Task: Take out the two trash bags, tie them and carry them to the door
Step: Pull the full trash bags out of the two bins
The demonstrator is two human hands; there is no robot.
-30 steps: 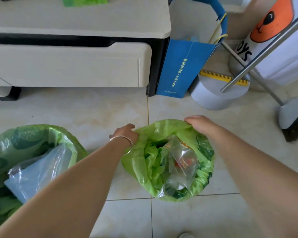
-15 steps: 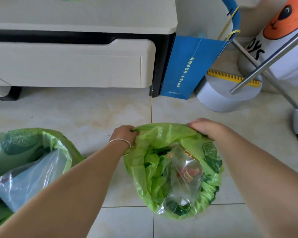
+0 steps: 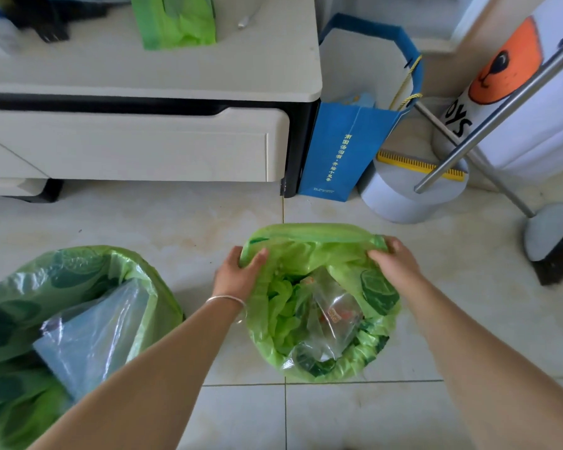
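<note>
Tile floor [image 3: 163,228], pale and faintly stained, runs up to a cream cabinet [image 3: 137,147]; a blue paper bag [image 3: 342,154] leans beside it, a broom [image 3: 553,241] stands at right. Centre floor, the right trash bag [image 3: 309,319] gapes, clear plastic wrappers [image 3: 332,323] inside. Left hand [image 3: 238,274] and right hand [image 3: 395,263] both grip its far rim, fingers curled round the green film. The left trash bag [image 3: 43,284] sits apart, holding a bluish plastic sheet [image 3: 91,332].

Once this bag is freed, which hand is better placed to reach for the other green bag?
Left. Both hands grip the trash bag's rim, but the left hand is on the side facing the second bag.
</note>
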